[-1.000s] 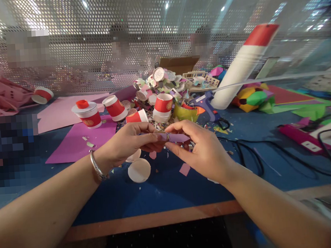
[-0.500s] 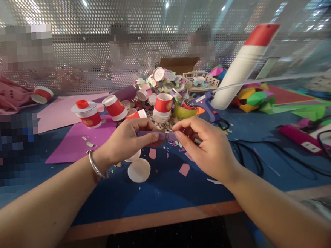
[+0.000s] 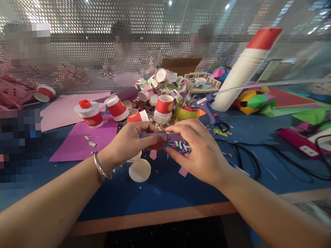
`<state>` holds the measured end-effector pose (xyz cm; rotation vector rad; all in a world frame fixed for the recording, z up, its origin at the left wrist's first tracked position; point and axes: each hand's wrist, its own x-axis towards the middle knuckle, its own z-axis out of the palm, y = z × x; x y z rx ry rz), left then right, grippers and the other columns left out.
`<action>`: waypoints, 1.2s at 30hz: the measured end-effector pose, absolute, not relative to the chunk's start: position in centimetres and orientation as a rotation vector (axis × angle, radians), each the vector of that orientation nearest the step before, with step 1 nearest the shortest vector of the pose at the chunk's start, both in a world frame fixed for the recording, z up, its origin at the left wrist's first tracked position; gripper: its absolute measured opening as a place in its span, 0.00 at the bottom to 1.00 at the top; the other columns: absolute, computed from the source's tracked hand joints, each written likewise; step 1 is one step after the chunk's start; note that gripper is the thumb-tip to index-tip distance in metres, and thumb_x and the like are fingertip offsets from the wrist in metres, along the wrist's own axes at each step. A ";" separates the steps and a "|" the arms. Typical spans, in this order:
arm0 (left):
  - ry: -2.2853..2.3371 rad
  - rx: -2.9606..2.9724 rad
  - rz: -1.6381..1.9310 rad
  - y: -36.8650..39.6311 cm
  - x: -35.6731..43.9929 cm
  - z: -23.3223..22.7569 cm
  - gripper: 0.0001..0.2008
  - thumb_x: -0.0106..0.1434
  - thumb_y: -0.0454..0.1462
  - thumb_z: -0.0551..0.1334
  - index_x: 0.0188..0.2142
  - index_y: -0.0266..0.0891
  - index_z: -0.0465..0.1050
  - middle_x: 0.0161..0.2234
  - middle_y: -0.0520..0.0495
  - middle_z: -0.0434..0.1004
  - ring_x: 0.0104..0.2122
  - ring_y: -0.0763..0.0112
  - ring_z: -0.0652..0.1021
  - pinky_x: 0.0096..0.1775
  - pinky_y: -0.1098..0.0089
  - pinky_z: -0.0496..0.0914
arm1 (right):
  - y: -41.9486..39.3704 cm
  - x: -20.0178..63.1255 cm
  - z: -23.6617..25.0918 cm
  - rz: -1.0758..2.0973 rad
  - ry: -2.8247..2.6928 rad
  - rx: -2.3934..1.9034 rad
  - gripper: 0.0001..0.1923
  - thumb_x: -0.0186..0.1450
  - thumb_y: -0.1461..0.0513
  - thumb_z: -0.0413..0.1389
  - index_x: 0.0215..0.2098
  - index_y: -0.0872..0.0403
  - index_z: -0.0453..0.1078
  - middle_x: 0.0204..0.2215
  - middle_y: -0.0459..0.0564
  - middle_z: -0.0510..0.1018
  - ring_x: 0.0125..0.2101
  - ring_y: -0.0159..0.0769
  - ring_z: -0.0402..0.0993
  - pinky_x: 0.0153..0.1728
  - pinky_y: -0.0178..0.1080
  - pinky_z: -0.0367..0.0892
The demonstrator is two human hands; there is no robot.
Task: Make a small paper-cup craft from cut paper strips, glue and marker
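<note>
Head view showed left hand and right hand pinching a purple paper strip together above the blue table; folding looked underway, unfinished. Red paper cups stood behind.

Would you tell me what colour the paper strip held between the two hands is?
Purple; the paper strip shows best in the head view.

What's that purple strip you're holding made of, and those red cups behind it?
The purple strip, pinched between left hand and right hand, looks like thin matte craft paper or foam sheet. The red cups seem paper: matte, white rolled rims.
</note>
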<state>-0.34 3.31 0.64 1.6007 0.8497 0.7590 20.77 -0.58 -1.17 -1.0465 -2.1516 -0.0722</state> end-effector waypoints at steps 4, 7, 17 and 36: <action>0.873 1.697 0.730 3.2 -0.4 0.5 0.09 0.66 0.40 0.67 0.36 0.34 0.78 0.25 0.48 0.81 0.28 0.68 0.81 0.36 0.68 0.75 | -0.3 20.8 -1.5 -0.053 -2.195 -1.050 0.15 0.67 0.64 0.60 0.52 0.52 0.69 0.46 0.57 0.76 0.50 0.51 0.72 0.52 0.54 0.70; 0.891 1.760 0.716 3.2 -0.4 0.5 0.11 0.67 0.42 0.66 0.38 0.35 0.79 0.25 0.47 0.81 0.29 0.67 0.81 0.37 0.68 0.75 | -0.1 20.9 -1.6 -0.032 -2.188 -1.038 0.14 0.67 0.65 0.60 0.51 0.52 0.69 0.44 0.57 0.77 0.48 0.50 0.73 0.50 0.53 0.71; 1.151 2.019 1.115 4.8 -3.0 3.8 0.09 0.67 0.41 0.65 0.33 0.38 0.76 0.32 0.48 0.80 0.31 0.70 0.77 0.33 0.70 0.68 | 0.5 21.7 -0.2 0.007 -2.127 -1.091 0.13 0.66 0.62 0.63 0.49 0.53 0.71 0.44 0.56 0.78 0.47 0.48 0.75 0.48 0.52 0.72; 1.435 2.178 0.533 3.6 -7.3 0.2 0.09 0.60 0.35 0.65 0.24 0.40 0.71 0.21 0.50 0.70 0.22 0.71 0.68 0.25 0.70 0.55 | 0.9 20.7 1.4 0.143 -2.194 -1.166 0.13 0.65 0.63 0.64 0.47 0.53 0.72 0.42 0.53 0.78 0.44 0.45 0.77 0.46 0.47 0.73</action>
